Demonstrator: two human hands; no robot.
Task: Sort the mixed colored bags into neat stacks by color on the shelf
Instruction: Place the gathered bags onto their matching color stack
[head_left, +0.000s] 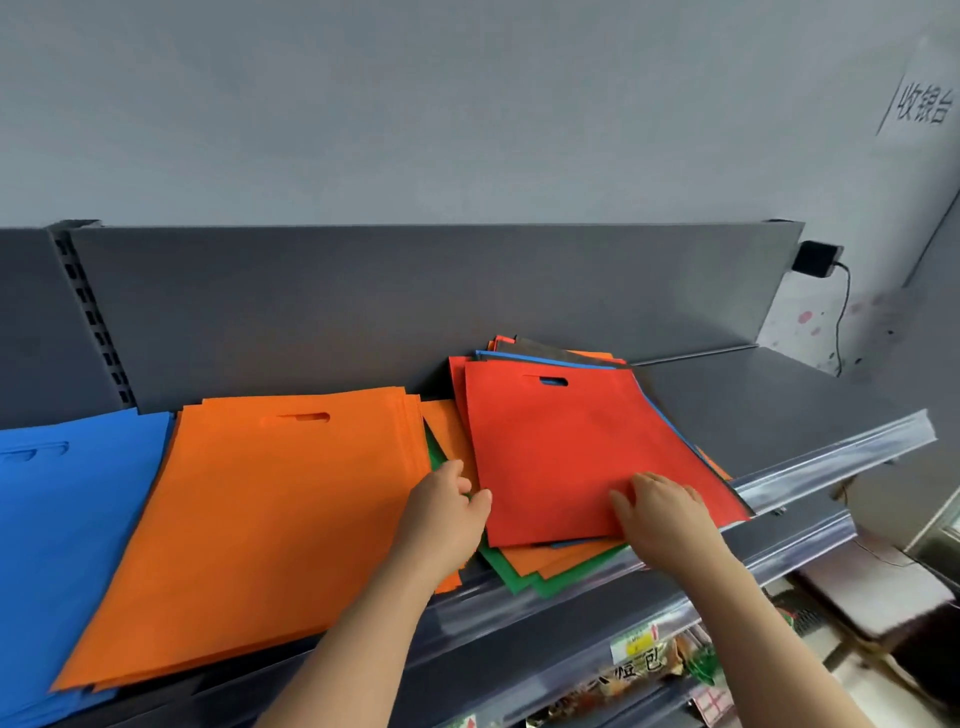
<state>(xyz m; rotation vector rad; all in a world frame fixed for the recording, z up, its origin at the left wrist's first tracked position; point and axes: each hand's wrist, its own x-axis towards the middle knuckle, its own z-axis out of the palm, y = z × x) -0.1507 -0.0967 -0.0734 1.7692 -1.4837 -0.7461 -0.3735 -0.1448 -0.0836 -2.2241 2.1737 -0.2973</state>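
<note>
1. Three groups of bags are lying side by side on the shelf: left stack, middle stack, mixed pile to the right.
2. Middle stack is overlapping the left stack's right edge.
3. Mixed pile is reaching back to the back panel.
4. Top bag is lying on the mixed pile; lower bags are sticking out past its near edge.
5. Left hand is sitting at the top bag's left edge, beside the middle stack; right hand is resting on its near part.
</note>
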